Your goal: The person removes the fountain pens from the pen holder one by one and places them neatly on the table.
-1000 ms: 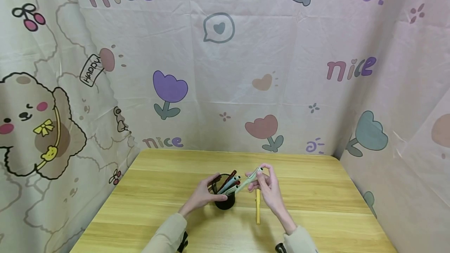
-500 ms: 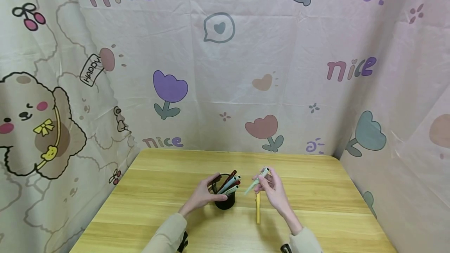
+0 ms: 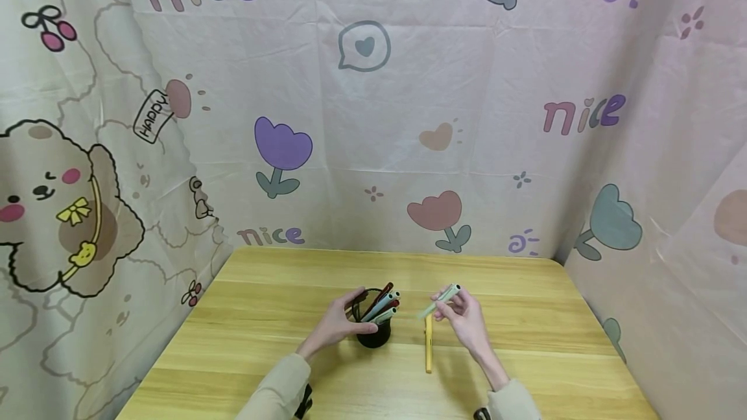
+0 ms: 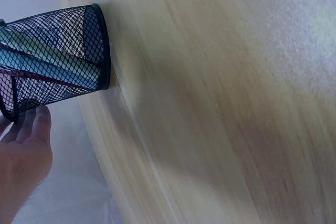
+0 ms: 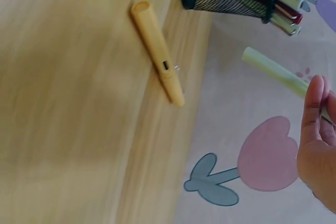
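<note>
A black mesh pen holder [image 3: 373,339] stands on the table with several pens [image 3: 382,307] leaning in it, pale green, light blue and dark red. My left hand [image 3: 341,317] holds it by the upper part, thumb at the near side and fingers round the far side. In the left wrist view the mesh holder [image 4: 58,56] shows pens through its wall. Up and to the right of it, my right hand [image 3: 468,324] pinches a pale green pen [image 3: 441,299] above the table, tilted. Below that pen lies a yellow pen [image 3: 428,350], also visible in the right wrist view.
The light wood table [image 3: 262,316] ends at the back against a printed cloth [image 3: 362,115]. Similar cloth [image 3: 688,277] hangs along the right side, and more covers the left.
My right hand has drawn the pale green pen away from the pen holder, to the right and slightly down. The left hand and the holder have stayed in place.
</note>
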The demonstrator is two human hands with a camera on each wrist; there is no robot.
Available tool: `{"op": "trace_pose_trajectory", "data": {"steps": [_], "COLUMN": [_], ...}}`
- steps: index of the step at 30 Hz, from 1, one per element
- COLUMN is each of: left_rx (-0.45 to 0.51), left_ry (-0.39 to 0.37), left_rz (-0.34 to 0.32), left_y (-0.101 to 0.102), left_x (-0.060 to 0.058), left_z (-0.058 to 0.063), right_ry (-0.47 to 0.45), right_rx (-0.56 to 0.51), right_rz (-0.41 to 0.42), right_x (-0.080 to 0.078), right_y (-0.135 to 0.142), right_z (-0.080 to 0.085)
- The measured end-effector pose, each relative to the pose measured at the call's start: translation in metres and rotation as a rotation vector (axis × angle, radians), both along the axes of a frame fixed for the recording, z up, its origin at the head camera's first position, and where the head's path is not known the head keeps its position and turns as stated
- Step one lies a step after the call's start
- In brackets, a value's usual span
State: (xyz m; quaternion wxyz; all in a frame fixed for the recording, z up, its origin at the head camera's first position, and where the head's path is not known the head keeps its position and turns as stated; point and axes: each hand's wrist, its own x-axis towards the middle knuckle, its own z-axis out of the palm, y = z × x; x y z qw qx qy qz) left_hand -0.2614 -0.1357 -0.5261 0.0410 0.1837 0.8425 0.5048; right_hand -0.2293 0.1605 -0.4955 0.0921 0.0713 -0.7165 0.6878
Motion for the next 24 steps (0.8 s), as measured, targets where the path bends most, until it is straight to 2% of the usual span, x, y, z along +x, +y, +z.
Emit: {"op": "trace_pose_trajectory", "data": {"steps": [6, 13, 24], "left_rx": [0.002, 0.015, 0.017], "left_ry": [0.019, -0.001, 0.008], "left_rz": [-0.01, -0.001, -0.005], "left_y": [0.0, 0.001, -0.001], "left_x": [0.0, 0.0, 0.0], "left_z": [-0.001, -0.001, -0.001], "right_ry": [0.009, -0.013, -0.142], "right_rx": [0.05, 0.083, 0.149], "right_rz": [-0.023, -0.039, -0.025], "right_x": [-0.001, -0.003, 0.002], "right_y": [0.007, 0.013, 0.019], "right_z": [-0.008, -0.015, -0.024]}}
